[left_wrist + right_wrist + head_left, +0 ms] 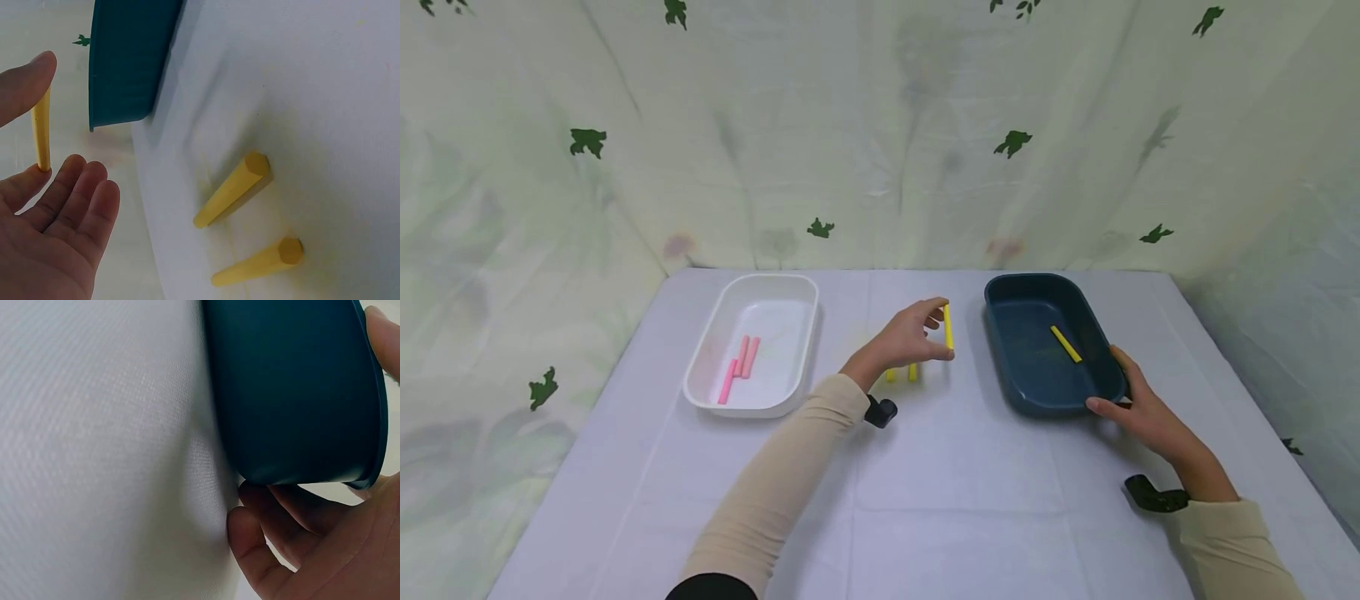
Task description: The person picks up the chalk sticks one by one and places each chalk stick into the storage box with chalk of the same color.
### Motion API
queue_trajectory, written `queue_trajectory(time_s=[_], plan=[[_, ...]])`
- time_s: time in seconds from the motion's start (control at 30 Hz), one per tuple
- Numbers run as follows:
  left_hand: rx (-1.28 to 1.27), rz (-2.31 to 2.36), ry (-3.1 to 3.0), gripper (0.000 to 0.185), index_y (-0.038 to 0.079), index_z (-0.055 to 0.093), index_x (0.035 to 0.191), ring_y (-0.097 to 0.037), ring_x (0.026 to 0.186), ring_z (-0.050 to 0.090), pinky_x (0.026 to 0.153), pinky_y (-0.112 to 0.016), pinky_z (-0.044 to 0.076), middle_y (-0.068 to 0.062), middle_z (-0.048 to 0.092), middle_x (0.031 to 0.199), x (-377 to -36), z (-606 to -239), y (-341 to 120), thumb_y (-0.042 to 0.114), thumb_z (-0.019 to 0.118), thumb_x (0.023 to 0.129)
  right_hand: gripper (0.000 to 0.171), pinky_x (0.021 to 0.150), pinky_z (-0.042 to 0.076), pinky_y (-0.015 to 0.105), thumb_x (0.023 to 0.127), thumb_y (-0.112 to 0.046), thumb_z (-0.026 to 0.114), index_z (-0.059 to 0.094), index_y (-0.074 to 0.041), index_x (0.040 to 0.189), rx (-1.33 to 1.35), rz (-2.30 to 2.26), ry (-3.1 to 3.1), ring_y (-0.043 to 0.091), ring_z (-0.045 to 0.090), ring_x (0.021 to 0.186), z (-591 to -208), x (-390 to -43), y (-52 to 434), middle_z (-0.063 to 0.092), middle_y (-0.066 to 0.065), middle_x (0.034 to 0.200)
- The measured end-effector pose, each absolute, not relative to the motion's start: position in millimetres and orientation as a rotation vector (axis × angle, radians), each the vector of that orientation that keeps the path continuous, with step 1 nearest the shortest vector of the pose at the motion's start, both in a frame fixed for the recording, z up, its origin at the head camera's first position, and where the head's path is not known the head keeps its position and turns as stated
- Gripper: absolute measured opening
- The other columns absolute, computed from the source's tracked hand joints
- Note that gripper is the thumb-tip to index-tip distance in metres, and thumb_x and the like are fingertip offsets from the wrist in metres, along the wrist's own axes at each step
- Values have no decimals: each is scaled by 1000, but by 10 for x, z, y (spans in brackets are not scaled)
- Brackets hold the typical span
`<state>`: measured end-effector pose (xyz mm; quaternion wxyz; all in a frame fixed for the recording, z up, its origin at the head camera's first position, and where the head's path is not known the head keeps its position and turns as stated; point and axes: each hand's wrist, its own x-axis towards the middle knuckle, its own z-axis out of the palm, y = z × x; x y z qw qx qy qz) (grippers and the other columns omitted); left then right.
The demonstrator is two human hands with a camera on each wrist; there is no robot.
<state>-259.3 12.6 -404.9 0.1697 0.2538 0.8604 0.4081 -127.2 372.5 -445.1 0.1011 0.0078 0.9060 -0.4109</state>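
My left hand (917, 333) pinches a yellow chalk stick (948, 327) upright between thumb and fingertip, above the table's middle; the stick (42, 131) shows in the left wrist view too. Two more yellow sticks (232, 189) (257, 262) lie on the white cloth under that hand. My right hand (1138, 408) grips the near right corner of a dark blue tray (1000, 354), thumb on its rim and fingers (269, 531) beneath its wall (294, 394). One yellow stick (1065, 343) lies inside the blue tray.
A white tray (711, 342) at the left holds pink sticks (739, 367). A leaf-print curtain (880, 133) closes the back and both sides of the table. White cloth (955, 492) covers the tabletop toward me.
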Motion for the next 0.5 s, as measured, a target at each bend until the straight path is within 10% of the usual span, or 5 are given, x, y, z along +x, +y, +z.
queue_trajectory(time_s=[0.5], plan=[[701,1165,2399,85,12,35,154,-24,128,57,104,-36,50,-10,56,140,-2534,-4179,522,22,80,82,102,106,25,76,97,-33,62,-18,-16,158,20,-1221,2675,61,7,144,-4470,-1268,3719,-15,30,162]])
